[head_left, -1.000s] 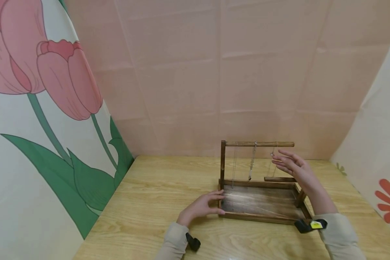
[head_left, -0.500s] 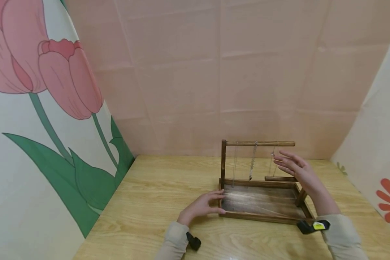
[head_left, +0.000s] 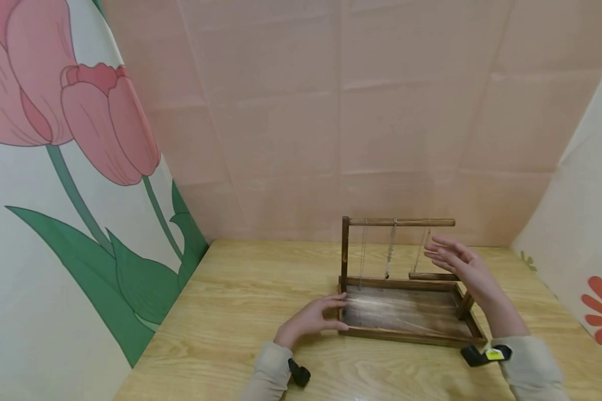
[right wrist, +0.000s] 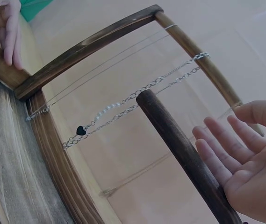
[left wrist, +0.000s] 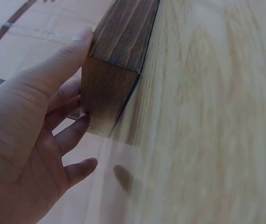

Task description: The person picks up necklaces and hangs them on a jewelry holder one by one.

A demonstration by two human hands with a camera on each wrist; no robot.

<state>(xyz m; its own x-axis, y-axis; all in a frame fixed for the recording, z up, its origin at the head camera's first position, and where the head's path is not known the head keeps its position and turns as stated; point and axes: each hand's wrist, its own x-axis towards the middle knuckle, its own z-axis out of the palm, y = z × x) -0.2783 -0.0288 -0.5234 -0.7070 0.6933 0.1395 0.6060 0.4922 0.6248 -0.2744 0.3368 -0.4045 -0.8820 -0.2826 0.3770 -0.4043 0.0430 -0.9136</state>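
Note:
A dark wooden jewelry stand (head_left: 401, 337), a shallow tray with two raised bars, sits on the table. My left hand (head_left: 313, 316) holds its left end, thumb at the near corner and fingers along the end wall (left wrist: 109, 91). Beside the upper bar (head_left: 406, 222), my right hand (head_left: 466, 267) has its fingers spread and nothing visible in its grasp. A thin necklace (head_left: 420, 250) hangs slanted by those fingertips, its upper part partly hidden. Farther left hang a chunky chain necklace (right wrist: 118, 105) with a black heart and a fine chain necklace (head_left: 363, 253).
The lower bar (right wrist: 179, 154) juts out beneath my right hand. Wood-grain table (head_left: 241, 284) surrounds the stand. A pink backdrop (head_left: 281, 139) rises behind, with a tulip-printed sheet (head_left: 105, 122) on the left.
The right-hand necklace has gone from hanging nearly straight to slanting, and its shiny piece no longer shows. My right hand has shifted slightly right and down. The left hand stays put.

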